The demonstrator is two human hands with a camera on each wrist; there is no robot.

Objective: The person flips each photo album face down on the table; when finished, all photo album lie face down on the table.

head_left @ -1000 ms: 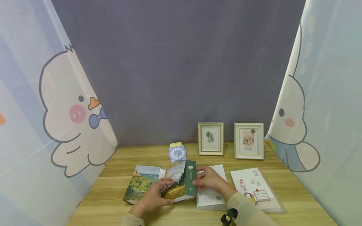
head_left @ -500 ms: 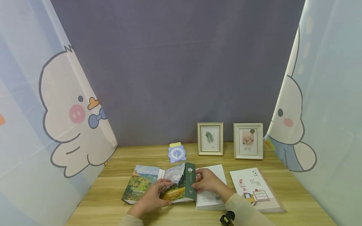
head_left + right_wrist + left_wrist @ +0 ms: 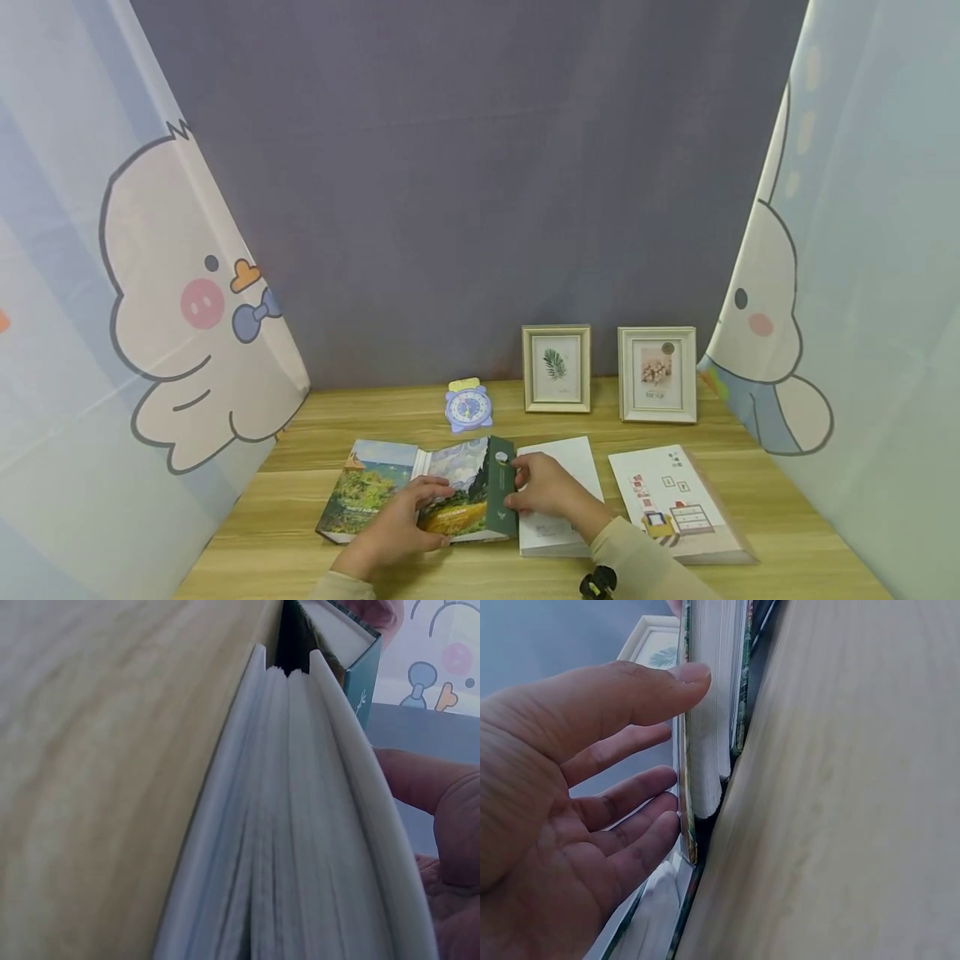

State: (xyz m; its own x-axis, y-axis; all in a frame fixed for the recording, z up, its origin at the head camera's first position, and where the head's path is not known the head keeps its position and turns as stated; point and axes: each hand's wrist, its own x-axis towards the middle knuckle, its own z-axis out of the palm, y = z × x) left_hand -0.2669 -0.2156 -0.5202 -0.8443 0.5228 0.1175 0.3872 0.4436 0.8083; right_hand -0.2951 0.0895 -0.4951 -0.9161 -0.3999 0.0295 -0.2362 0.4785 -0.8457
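A photo album with a painted landscape cover and dark green spine lies in front of me between both hands. My left hand rests at its left side; in the left wrist view the fingers touch the cover and the thumb reaches over the page edges. My right hand touches the green spine with thumb and fingertips. A second photo album, with a seaside picture, lies on the left, partly behind my left hand. Under my right forearm is a white book, its page edges large in the right wrist view.
Another white book with a furniture drawing lies at the right. At the back stand two picture frames, left of which is a purple clock-shaped item. Printed curtains hang on both sides of the wooden table.
The landscape album's spine side has come down, so it lies flatter beside the seaside album. Both hands have stayed on it, with the right hand sinking slightly.
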